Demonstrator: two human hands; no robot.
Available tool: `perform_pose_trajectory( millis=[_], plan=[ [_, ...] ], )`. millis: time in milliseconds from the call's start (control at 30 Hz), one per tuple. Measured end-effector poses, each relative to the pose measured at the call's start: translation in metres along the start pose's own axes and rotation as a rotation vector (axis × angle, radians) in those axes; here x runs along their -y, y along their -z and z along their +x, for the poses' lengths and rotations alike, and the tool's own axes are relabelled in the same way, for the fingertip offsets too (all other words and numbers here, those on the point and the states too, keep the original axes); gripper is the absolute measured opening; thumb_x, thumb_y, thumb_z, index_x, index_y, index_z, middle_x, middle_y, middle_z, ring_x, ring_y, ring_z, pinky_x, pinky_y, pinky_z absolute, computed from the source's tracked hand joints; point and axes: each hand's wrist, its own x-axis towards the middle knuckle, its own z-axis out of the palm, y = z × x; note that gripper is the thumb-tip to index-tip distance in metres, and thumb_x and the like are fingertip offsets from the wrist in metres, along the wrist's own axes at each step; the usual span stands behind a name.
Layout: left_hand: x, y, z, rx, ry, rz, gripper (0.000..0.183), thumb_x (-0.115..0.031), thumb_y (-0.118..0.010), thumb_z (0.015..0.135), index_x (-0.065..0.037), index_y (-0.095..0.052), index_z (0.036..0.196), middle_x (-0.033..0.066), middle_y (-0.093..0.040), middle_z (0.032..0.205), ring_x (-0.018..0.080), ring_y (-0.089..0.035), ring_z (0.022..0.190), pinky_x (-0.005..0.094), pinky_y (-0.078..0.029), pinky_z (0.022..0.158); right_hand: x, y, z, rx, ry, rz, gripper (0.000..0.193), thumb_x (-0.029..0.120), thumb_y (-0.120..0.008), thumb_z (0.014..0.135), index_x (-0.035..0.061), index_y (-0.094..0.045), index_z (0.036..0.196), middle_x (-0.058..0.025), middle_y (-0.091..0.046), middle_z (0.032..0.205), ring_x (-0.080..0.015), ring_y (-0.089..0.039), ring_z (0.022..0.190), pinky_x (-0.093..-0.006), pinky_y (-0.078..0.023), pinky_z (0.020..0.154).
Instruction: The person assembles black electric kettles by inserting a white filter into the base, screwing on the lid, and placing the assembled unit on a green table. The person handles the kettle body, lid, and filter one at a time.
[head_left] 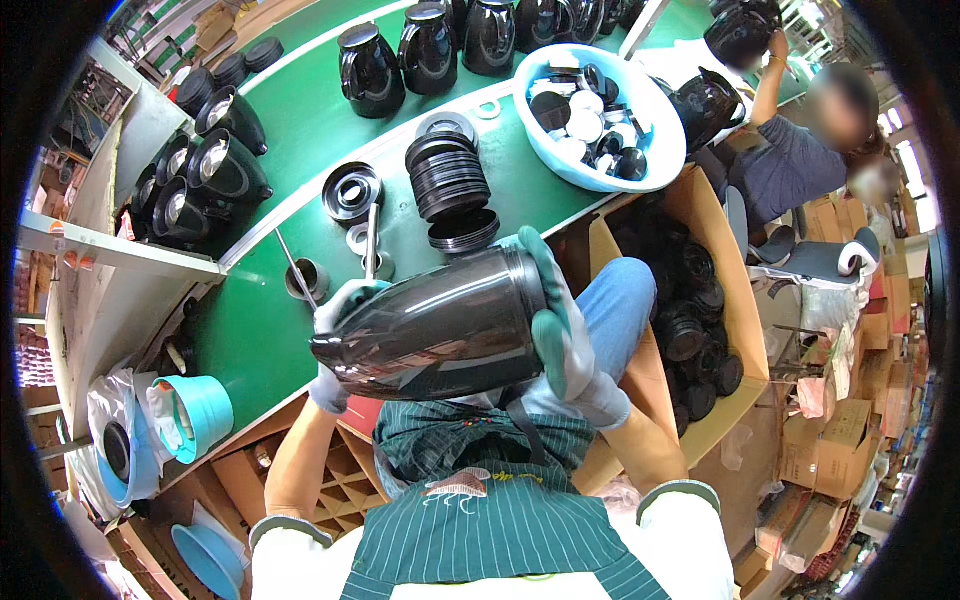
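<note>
A glossy black jug (pixel 435 328) lies sideways across my lap, its spout end to the left and its wide ringed end to the right. My left hand (pixel 340 340), in a grey and green work glove, grips the spout end. Around the other end my right hand (pixel 568 335) is wrapped, gloved the same way, with its fingers along the rim. Just beyond the jug stands a stack of black rings (pixel 450 180) on the green workbench (pixel 262 335). Beside the stack are a round black part (pixel 352 192) and a small metal cup (pixel 306 278) with a rod leaning in it.
Finished-looking black jugs (pixel 428 48) stand along the bench's back. A blue basin (pixel 600 180) holds lids and caps. At my right, a cardboard box (pixel 735 400) contains black rings. Open jugs (pixel 225 165) and a turquoise bucket (pixel 205 415) are leftward. Another person (pixel 800 170) works at far right.
</note>
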Motion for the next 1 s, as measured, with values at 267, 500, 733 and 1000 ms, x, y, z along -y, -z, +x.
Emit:
perform_pose_trajectory(
  millis=[267, 500, 733, 1000],
  plan=[
    [0.053, 0.036, -0.012, 0.495, 0.602, -0.683, 0.066, -0.007, -0.072, 0.094, -0.003, -0.046, 0.154, 0.016, -0.053, 0.153, 0.0274, -0.057, 0.134, 0.0467, -0.046, 0.116, 0.03, -0.012, 0.017, 0.22, 0.686, -0.36, 0.094, 0.067, -0.079, 0.076, 0.0155, -0.053, 0.15, -0.0396, -0.034, 0.155, -0.0627, -0.037, 0.141, -0.068, -0.034, 0.113],
    [0.035, 0.034, 0.011, 0.566, 0.788, -1.184, 0.062, -0.026, -0.063, 0.1, -0.005, -0.043, 0.156, 0.0157, -0.053, 0.154, 0.0287, -0.057, 0.134, 0.0462, -0.046, 0.116, 0.049, -0.02, 0.025, 0.25, 0.794, -0.463, 0.087, 0.07, -0.08, 0.07, 0.0175, -0.066, 0.139, -0.0364, -0.039, 0.152, -0.0599, -0.043, 0.138, -0.0697, -0.035, 0.111],
    [0.027, 0.041, 0.001, 0.21, 0.204, -0.441, 0.046, -0.015, -0.066, 0.096, 0.0, -0.058, 0.138, 0.0156, -0.065, 0.134, 0.0269, -0.068, 0.115, 0.0405, -0.056, 0.102, 0.005, -0.012, 0.025, 0.002, 0.407, -0.118, 0.101, 0.073, -0.059, 0.09, -0.0019, -0.04, 0.155, -0.0321, -0.041, 0.154, -0.0438, -0.049, 0.138, -0.0494, -0.037, 0.116],
    [-0.05, 0.031, 0.015, -0.073, -0.474, 0.53, 0.039, -0.016, -0.079, 0.081, 0.0, -0.073, 0.116, 0.0177, -0.077, 0.108, 0.0282, -0.077, 0.097, 0.0347, -0.06, 0.088, 0.02, -0.012, 0.029, -0.021, 0.057, 0.15, 0.085, 0.063, -0.043, 0.106, -0.0018, -0.03, 0.161, -0.0161, -0.054, 0.139, -0.0257, -0.054, 0.126, -0.0356, -0.04, 0.111]
  ],
)
